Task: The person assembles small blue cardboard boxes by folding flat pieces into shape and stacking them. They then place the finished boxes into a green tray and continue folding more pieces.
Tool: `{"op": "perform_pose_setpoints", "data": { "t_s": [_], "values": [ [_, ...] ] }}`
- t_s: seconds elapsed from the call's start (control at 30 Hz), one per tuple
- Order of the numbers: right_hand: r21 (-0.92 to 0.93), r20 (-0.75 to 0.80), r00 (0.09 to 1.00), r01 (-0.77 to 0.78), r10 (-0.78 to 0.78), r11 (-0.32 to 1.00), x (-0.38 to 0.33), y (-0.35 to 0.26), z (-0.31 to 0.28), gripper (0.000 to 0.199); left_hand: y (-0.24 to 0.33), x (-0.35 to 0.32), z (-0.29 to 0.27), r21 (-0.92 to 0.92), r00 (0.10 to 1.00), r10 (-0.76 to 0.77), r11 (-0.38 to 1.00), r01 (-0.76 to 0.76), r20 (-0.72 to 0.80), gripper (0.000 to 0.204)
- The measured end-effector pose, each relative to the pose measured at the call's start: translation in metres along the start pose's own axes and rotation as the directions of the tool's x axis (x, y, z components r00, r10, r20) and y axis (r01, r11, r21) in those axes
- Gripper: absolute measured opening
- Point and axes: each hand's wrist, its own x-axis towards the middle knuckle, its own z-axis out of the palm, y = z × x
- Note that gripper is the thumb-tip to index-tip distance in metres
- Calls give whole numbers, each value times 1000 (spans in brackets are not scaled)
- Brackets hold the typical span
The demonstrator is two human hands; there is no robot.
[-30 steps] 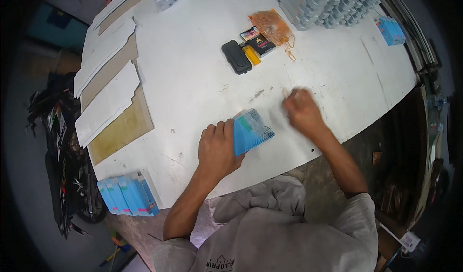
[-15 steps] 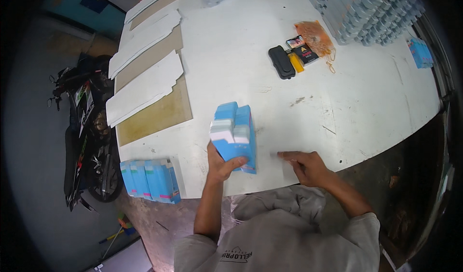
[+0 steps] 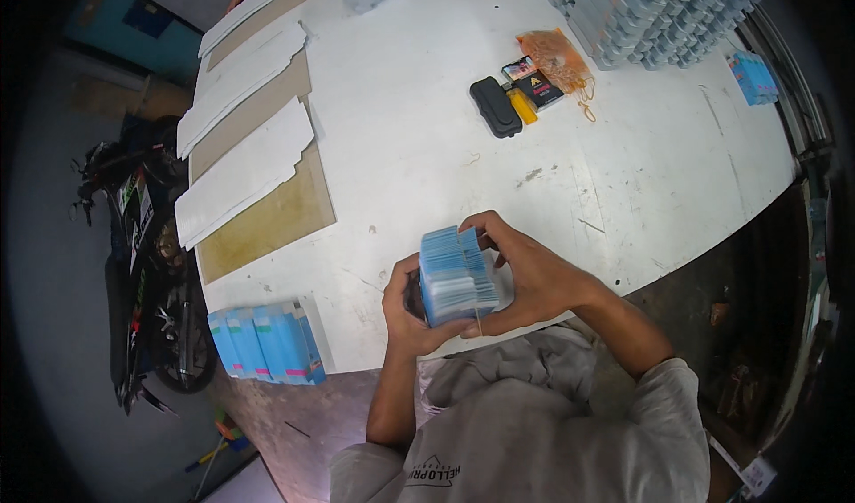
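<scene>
1. Left hand curls around the blue stack at 9 o'clock.
2. Right hand, half curled, holds it at 3, near the table edge.
3. Black pack at 1 has letters.
4. Grey shirt at 6 does too.

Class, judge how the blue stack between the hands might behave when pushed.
The blue stack may fan or slide apart, since many thin edges show separately. Each layer probably bends easily, looking card-thin. Rolling seems unlikely, given its boxy shape.

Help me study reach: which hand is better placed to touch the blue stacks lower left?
Likely the left hand: it's nearer the blue stacks; the right hand is beyond the bundle.
</scene>
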Motion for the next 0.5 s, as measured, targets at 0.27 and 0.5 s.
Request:
{"op": "perform_pose_setpoints", "data": {
  "t_s": [0.27,0.5],
  "values": [
    [160,-34,992,-113,120,981,-14,34,25,119,-10,11,23,-277,976,-50,961,-10,-211,82],
    [106,-70,972,-215,223,971,-26,37,31,115,-19,9,40,-516,933,-195,857,12,-302,73]
  ]
}}
